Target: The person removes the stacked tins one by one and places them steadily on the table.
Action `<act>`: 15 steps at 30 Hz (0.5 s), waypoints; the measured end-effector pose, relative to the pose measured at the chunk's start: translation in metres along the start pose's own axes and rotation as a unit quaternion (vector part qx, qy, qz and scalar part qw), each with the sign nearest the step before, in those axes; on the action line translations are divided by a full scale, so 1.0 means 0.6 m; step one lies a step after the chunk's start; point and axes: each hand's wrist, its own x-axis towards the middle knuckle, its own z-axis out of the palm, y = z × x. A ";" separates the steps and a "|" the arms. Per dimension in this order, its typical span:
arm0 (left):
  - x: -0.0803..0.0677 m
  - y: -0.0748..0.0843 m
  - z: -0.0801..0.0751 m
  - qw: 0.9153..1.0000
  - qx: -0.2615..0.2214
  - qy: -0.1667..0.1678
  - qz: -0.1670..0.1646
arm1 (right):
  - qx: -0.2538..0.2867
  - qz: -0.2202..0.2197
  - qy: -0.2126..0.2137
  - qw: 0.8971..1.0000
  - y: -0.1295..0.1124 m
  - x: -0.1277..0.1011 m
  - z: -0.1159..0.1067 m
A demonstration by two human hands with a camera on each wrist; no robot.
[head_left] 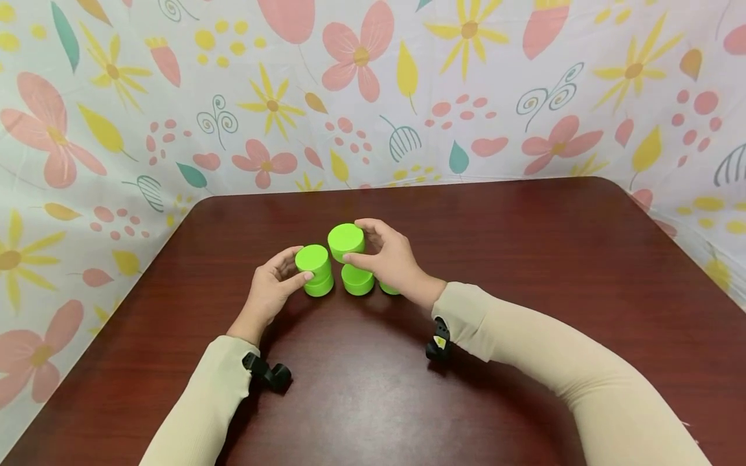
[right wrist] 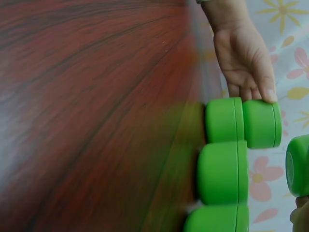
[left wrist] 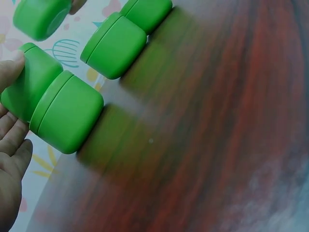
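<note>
Several bright green round tubs sit mid-table. My left hand [head_left: 299,264] grips the upper tub [head_left: 313,257] of a two-high stack, thumb and fingers round its sides; the lower tub [head_left: 320,285] stands on the table. The left wrist view shows this stack [left wrist: 53,104] lying against my palm. My right hand [head_left: 355,243] holds another tub [head_left: 345,237] in the air, just above a single tub [head_left: 357,280] on the table. A third tub [head_left: 388,288] peeks out under my right wrist. In the right wrist view the held tub [right wrist: 298,165] hangs clear of the row below it.
The dark red-brown wooden table [head_left: 524,259] has rounded far corners. A flowered cloth [head_left: 408,97] forms a wall behind it and along both sides. Black wrist camera mounts [head_left: 268,372] sit on both beige sleeves.
</note>
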 end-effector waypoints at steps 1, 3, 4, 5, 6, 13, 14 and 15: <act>0.000 0.001 0.000 1.000 0.000 0.000 0.000 | 0.000 0.002 0.004 1.000 0.002 -0.001 -0.004; 0.001 0.001 -0.001 1.000 -0.001 0.001 0.001 | -0.004 0.006 0.008 1.000 0.006 -0.003 -0.012; 0.001 0.001 -0.001 1.000 -0.002 0.001 0.001 | -0.005 0.009 0.009 1.000 0.007 -0.004 -0.016; 0.001 0.001 0.000 1.000 -0.003 0.002 0.001 | -0.006 0.011 0.009 1.000 0.009 -0.005 -0.020; 0.001 0.000 0.000 1.000 -0.002 0.003 0.001 | -0.006 0.013 0.009 1.000 0.010 -0.007 -0.024; -0.001 0.003 0.001 1.000 -0.008 0.006 0.003 | -0.007 0.022 0.018 1.000 0.017 -0.019 -0.043; -0.001 0.003 0.001 1.000 -0.009 0.006 0.004 | -0.007 0.024 0.020 0.999 0.018 -0.021 -0.046; -0.001 0.004 0.002 1.000 -0.009 0.006 0.004 | -0.008 0.027 0.023 0.999 0.019 -0.023 -0.049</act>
